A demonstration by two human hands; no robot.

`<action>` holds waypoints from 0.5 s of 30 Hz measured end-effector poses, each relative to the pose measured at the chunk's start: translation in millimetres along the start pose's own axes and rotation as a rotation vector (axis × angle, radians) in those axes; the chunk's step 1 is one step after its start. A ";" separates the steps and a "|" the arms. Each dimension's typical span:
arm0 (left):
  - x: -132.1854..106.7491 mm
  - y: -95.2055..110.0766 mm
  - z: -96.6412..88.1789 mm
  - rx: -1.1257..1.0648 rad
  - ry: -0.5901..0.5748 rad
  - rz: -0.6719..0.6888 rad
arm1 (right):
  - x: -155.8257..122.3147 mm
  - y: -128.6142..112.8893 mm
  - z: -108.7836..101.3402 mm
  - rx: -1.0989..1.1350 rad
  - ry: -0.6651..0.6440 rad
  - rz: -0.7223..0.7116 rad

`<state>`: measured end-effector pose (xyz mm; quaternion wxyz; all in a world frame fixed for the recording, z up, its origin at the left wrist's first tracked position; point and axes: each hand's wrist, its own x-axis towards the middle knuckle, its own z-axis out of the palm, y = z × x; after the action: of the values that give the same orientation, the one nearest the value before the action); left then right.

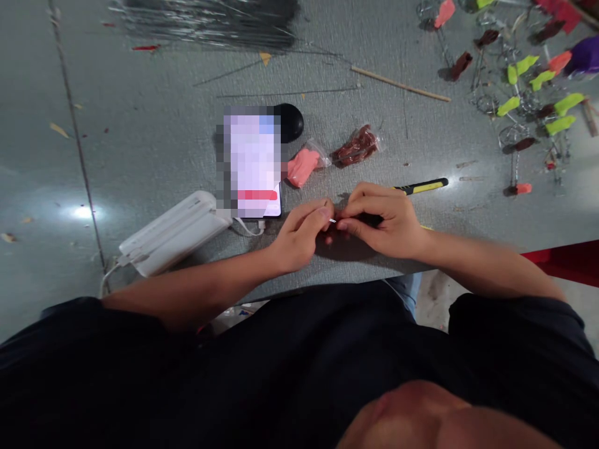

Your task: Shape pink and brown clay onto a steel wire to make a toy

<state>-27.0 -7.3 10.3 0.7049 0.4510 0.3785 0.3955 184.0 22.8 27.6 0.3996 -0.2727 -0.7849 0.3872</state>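
Note:
My left hand (299, 234) is closed in a pinch, thumb against the forefinger, near the table's front edge. A thin, shiny, wire-like piece (332, 220) shows between its fingertips and those of my right hand (386, 218). The right thumb and forefinger are pressed together at the other end of that piece; most of it is hidden by the fingers. Just beyond the hands lie a plastic bag of pink, clay-like material (301, 168) and a bag of brown material (358, 146). A black-and-yellow utility knife (428, 186) rests beside my right hand.
A blurred-out phone (255, 156), a black rounded object (291, 123) and a white power bank (173, 234) with cables lie left. Dark wires (210, 22) are bundled at the back, near a thin stick (400, 84). Several wire pieces with coloured lumps (517, 72) cover the far right.

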 end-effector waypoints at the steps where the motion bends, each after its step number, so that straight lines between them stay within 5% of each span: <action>1: 0.6 -0.3 0.2 -0.048 0.015 -0.028 | 0.3 -0.7 -0.2 0.002 -0.001 0.011; 7: 4.0 0.7 1.8 -0.206 0.009 -0.057 | 3.9 -6.6 -2.0 0.166 -0.045 0.109; 15: 2.8 -1.1 1.2 -0.125 0.035 -0.045 | 6.2 -8.6 -3.4 0.493 -0.116 0.467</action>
<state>-24.6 -5.5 9.2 0.7339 0.3905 0.3753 0.4100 182.5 24.0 38.5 0.3088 -0.3180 -0.6056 0.6609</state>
